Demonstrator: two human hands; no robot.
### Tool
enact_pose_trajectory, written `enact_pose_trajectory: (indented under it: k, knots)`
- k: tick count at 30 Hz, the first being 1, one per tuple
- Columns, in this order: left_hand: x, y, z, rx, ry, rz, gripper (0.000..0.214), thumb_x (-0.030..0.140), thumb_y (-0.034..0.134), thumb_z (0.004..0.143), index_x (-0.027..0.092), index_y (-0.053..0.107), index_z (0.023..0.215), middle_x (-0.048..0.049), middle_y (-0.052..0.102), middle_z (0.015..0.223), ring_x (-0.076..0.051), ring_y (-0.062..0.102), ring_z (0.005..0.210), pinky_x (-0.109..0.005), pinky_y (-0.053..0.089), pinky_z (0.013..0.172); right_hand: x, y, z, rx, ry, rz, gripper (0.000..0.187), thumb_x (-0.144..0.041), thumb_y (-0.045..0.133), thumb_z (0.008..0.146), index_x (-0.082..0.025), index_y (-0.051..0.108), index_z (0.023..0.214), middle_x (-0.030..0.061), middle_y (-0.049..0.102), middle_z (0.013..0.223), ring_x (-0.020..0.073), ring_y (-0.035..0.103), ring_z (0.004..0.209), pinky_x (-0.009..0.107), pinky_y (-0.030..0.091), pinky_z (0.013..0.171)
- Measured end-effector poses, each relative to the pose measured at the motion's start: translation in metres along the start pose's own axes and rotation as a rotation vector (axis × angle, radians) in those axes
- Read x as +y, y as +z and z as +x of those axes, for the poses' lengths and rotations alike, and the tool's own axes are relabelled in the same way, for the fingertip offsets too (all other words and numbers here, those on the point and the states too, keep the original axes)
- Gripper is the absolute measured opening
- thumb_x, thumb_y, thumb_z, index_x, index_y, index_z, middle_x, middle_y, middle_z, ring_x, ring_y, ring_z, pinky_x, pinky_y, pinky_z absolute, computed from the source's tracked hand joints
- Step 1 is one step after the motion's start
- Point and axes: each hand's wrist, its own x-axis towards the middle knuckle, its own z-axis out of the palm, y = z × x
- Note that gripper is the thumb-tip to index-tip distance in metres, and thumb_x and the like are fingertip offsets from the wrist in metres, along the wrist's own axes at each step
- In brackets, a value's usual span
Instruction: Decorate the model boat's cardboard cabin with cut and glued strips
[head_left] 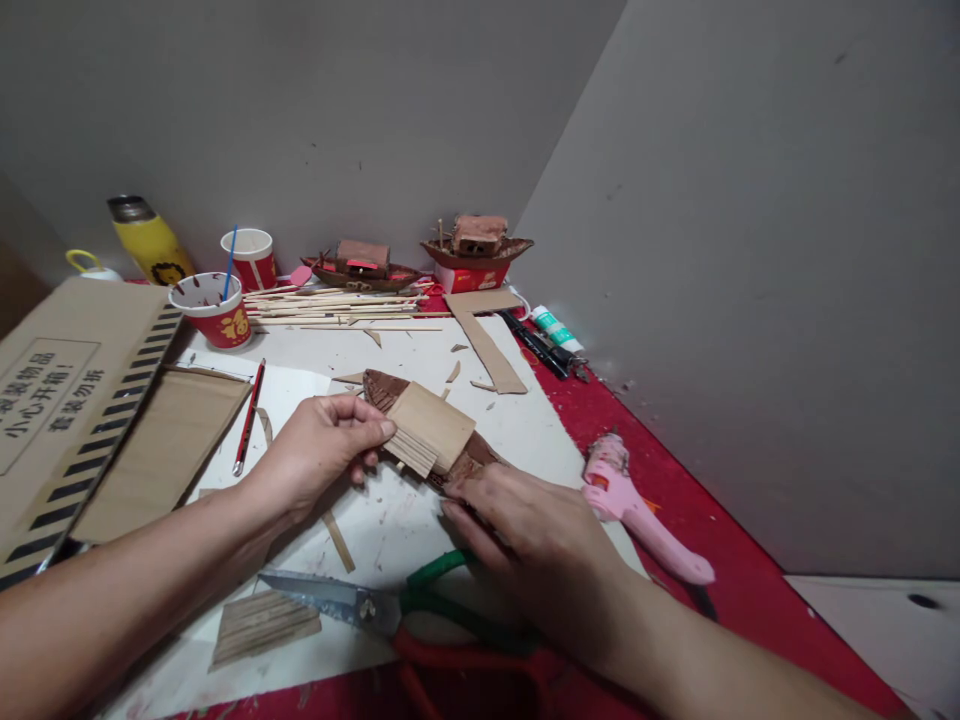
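A small brown model boat (385,390) lies slantwise before me, its middle covered by a flat tan cardboard piece (436,412). My left hand (319,450) pinches a small ribbed strip of corrugated cardboard (414,455) between thumb and fingers, against the near side of that cover. Closed on the boat's near right end is my right hand (536,525), whose fingertips partly hide the hull. Below my right wrist, scissors (326,592) with green and red handles lie with blades toward the left. Another ribbed cardboard piece (264,628) rests close to the blades.
A pink glue gun (649,520) lies at the right on red cloth. Two finished model boats (364,262), wooden sticks (337,305) and a paper cup (217,318) stand along the back. A cardboard box (75,390) and a pencil (250,415) are at left.
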Motion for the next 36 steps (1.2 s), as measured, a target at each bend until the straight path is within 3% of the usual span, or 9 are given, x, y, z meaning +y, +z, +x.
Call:
enact_pose_trajectory:
  k: [8,13,21,28,36]
  knots:
    - [-0.001,-0.0016,0.003,-0.024,-0.014,0.004,0.025,0.031,0.078,0.068,0.013,0.06,0.067,0.0014,0.059,0.051,-0.006,0.046,0.039,-0.016,0.037,0.039,0.0015,0.0003,0.0002,0.015,-0.007,-0.003,0.021,-0.018,0.047,0.098,-0.016,0.064,0.086,0.0031,0.068,0.072,0.0145,0.062,0.064,0.025,0.045,0.06]
    - [-0.0029,-0.0016,0.0036,-0.027,-0.008,0.016,0.023,0.03,0.076,0.07,0.013,0.06,0.07,0.001,0.06,0.052,-0.006,0.047,0.04,-0.016,0.038,0.039,-0.0019,-0.002,0.0013,0.028,-0.006,-0.024,0.029,-0.017,0.045,0.098,-0.018,0.062,0.075,0.0016,0.064,0.065,0.0136,0.058,0.059,0.025,0.042,0.056]
    - [0.0012,0.0008,0.0019,-0.006,-0.004,0.019,0.023,0.029,0.076,0.068,0.013,0.06,0.068,0.0024,0.058,0.05,-0.006,0.046,0.04,-0.016,0.038,0.038,-0.0073,-0.0029,0.0008,0.069,-0.025,-0.06,0.03,-0.017,0.045,0.098,-0.02,0.06,0.072,-0.0006,0.062,0.062,0.0135,0.056,0.057,0.027,0.037,0.057]
    - [0.0013,0.0001,0.0014,-0.002,-0.01,0.029,0.023,0.03,0.076,0.067,0.013,0.06,0.069,0.0021,0.058,0.05,-0.007,0.048,0.042,-0.017,0.039,0.04,-0.0075,-0.0015,-0.0011,0.037,0.006,-0.028,0.031,-0.021,0.046,0.098,-0.02,0.058,0.069,-0.0013,0.058,0.059,0.0135,0.053,0.054,0.028,0.034,0.055]
    - [-0.0023,-0.0008,0.0026,-0.016,-0.001,0.032,0.024,0.031,0.077,0.069,0.013,0.061,0.07,0.0006,0.06,0.052,-0.007,0.049,0.042,-0.017,0.04,0.041,-0.008,-0.0035,-0.0019,-0.014,-0.053,-0.057,0.031,-0.02,0.044,0.098,-0.022,0.055,0.069,-0.0004,0.062,0.064,0.0151,0.055,0.058,0.029,0.032,0.056]
